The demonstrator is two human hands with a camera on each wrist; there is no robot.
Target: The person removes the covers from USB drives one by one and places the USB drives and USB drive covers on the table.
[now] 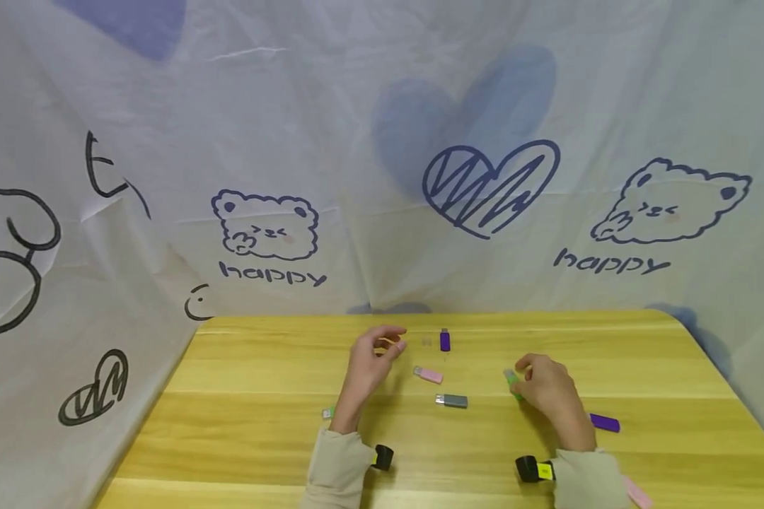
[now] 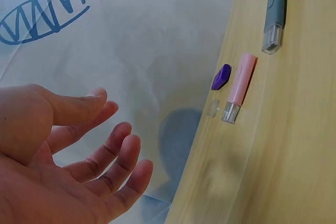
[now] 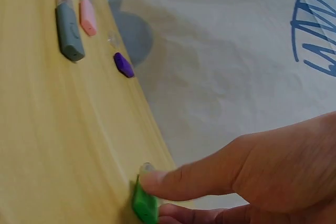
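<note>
Sitting in the right grip [image 1: 550, 390], a green stick [image 3: 144, 203] touches the thumb [image 3: 197, 181].

On the table [image 1: 261, 452] between my left hand [image 1: 371, 360] and right hand [image 1: 547, 387] lie a back USB stick [image 1: 445, 342], middle stick [image 1: 429, 375] and front stick [image 1: 453, 401], a loose piece [image 1: 426, 341] just left of the first. My right hand holds a fourth stick [image 1: 511, 379]; an outer stick [image 1: 605, 423] and nearer stick [image 1: 638, 493] lie right of it, a left stick [image 1: 327, 413] by my left wrist [image 1: 346, 417].

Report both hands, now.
Left hand: open, holding nothing.
Right hand: closed, pinching the green USB stick between thumb and fingers.
</note>
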